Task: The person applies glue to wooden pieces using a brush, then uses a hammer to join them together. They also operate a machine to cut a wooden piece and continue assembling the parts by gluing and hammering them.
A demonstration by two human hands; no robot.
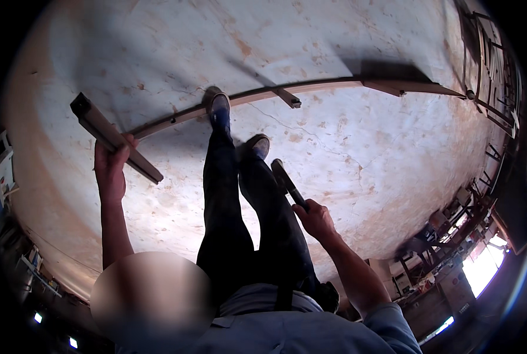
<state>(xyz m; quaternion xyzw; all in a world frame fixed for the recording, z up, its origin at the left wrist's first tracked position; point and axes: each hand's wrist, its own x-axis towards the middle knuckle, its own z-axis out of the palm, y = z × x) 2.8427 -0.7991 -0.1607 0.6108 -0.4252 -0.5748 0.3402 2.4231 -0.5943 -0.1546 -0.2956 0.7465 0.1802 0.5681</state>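
My left hand (111,168) is wrapped round a short brown length of grooved bar (122,141), held tilted above the floor. Its dark end points up and away to the left. In my right hand (318,219) is a dark stick-shaped tool (289,184), held beside my right leg; its exact kind is not plain. A long brown bar (328,85) lies across the floor ahead of me, bending in the view. My left shoe (219,103) is at this bar, seemingly resting on it. A short crosspiece (288,98) meets the long bar farther right.
The pale, stained floor (334,135) spreads all around. A wider brown piece (387,88) joins the long bar at the right. Dark metal frames (491,71) stand at the far right. Cluttered furniture (429,245) lines the lower right, and shelves (39,274) the lower left.
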